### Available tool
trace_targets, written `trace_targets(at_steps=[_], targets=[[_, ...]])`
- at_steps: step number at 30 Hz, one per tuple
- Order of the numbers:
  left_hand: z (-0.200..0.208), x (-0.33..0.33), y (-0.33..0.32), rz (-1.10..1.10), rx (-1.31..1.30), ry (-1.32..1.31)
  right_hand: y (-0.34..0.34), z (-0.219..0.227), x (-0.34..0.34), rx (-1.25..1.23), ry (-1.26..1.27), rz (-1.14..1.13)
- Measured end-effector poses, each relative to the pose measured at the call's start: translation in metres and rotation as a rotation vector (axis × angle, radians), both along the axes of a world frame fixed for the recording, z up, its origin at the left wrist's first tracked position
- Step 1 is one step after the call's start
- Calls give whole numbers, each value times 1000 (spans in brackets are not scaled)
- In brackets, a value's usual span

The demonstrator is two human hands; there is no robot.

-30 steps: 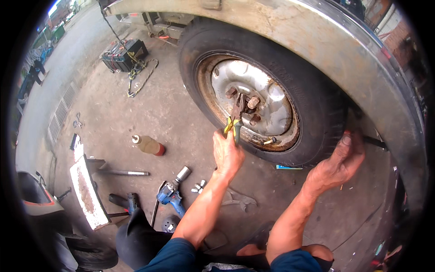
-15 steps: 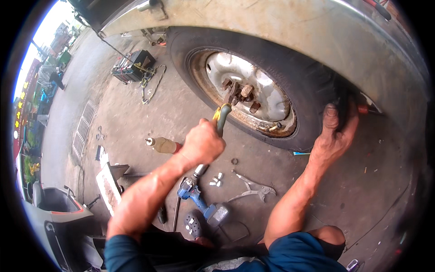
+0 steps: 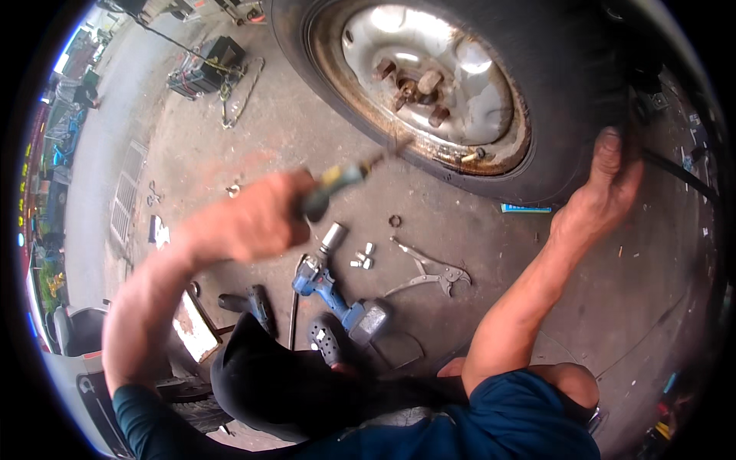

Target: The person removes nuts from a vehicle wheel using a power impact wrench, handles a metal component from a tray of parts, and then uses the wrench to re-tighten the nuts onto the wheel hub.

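My left hand (image 3: pixel 264 218) is closed around pliers with green and yellow grips (image 3: pixel 335 184). Motion smears their metal end, which points toward the wheel but stands apart from the hub (image 3: pixel 414 90). Rusty lug nuts (image 3: pixel 439 116) surround that hub on a worn silver wheel (image 3: pixel 479 100) with a rust-stained rim. At the right side of the black tire (image 3: pixel 560 115), my right hand (image 3: pixel 602 188) grips the tread, thumb up; its other fingers are mostly hidden.
On the concrete below the wheel lie a blue impact wrench (image 3: pixel 330 295), locking pliers (image 3: pixel 433 268), several small silver nuts (image 3: pixel 364 257) and a dark ring (image 3: pixel 395 221). A black battery with a rope (image 3: pixel 205 67) stands farther left. A dark cap's brim (image 3: pixel 261 376) shows low down.
My left hand has drawn the pliers back from the hub, down and to the left. The right hand stays at the tire. The view has shifted, so the wheel sits higher.
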State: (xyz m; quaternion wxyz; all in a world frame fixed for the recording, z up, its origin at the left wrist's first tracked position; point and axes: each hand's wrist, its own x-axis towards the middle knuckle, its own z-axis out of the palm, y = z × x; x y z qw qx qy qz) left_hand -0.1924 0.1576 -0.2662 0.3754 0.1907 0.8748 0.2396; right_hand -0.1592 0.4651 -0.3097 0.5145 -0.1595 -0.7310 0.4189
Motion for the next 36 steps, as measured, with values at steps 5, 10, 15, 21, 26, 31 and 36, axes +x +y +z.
trace_targets(at_steps=[5, 10, 15, 21, 26, 31, 36], targets=[[-176, 88, 12, -346, -41, -143, -10, -13, 3, -133, 16, 23], [-257, 155, 26, -472, 522, 394, -20, -33, 14, 57, 168, -236], [-236, 166, -70, 754, 150, -277, -118, -111, 43, 142, -260, 380], [-321, 231, -100, 1675, 529, -563, -243, -267, 35, 61, -1186, 816], [-317, 203, -60, 1726, 610, -456, -268, -284, 32, 118, -1341, 882], [-322, 204, -58, 1761, 726, -514, -262, -294, 32, -39, -1310, 771], [-293, 209, -54, 1437, 988, -381, -254, -292, 45, -347, -1102, 656]])
